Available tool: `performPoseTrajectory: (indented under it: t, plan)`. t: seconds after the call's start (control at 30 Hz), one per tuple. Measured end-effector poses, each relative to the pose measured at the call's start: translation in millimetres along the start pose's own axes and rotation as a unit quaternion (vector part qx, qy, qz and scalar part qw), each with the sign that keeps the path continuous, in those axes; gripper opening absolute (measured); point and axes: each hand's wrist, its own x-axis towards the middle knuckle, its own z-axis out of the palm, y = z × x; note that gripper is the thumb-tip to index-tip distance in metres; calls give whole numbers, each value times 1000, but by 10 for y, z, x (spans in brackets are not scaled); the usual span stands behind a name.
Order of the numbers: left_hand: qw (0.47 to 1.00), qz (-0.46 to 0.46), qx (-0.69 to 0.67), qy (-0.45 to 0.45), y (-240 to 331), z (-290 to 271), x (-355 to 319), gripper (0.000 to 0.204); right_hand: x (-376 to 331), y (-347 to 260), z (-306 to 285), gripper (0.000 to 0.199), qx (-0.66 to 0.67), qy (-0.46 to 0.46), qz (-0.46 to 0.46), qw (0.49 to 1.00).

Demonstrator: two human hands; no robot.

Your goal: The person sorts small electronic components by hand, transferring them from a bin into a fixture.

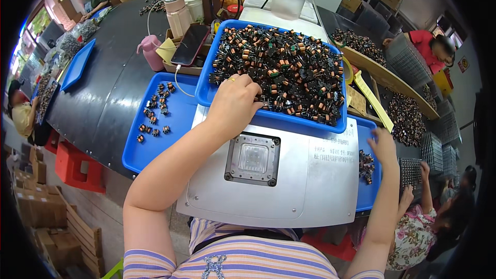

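Observation:
A big blue tray [338, 123] is heaped with small copper-wound coils [281, 70] on black bases. My left hand [235, 104] reaches over its near left edge, fingers bent down onto the coils; whatever they pinch is hidden. On the right, my right hand [383, 147] hovers by a second blue tray [368, 196], its fingers slightly apart with nothing seen between them. A small cluster of coils [367, 167] lies in that tray. Between my arms is a silver metal machine top [330, 186] with a square clear-covered fixture [252, 158] set into it.
A third blue tray [135, 152] with scattered coils sits at left. Behind it are a phone [191, 45] on a cable, a pink bottle [151, 51] and a tumbler [177, 15]. A wooden divider [387, 75] and yellow strip [373, 101] stand at right. Other people work around the table.

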Motion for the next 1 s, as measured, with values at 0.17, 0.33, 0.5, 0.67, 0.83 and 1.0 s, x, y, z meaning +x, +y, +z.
performPoseTrajectory:
  t: [0.17,0.33,0.5,0.67,0.83,1.0]
  plan:
    - [999,-4,12,41,-86,23,-66,16,87,-1288,-384,18,231,54,-214,948]
    - [946,-181,-270,17,95,-198,-72,15,152,-1550,-325,19,122,58,-262,956]
    - [829,-258,-492,-65,97,-327,-340,21,148,-1706,-391,10,355,-36,-194,914]
    - [667,-325,-665,-90,164,-293,-459,23,39,-2068,-408,14,705,-257,-76,657]
    - [644,-333,-687,-53,141,-165,-501,32,-130,-2268,-146,29,559,-279,-146,767]
    - [646,-301,-701,-27,121,-130,-527,31,-226,-2330,-53,14,411,-127,-343,835]
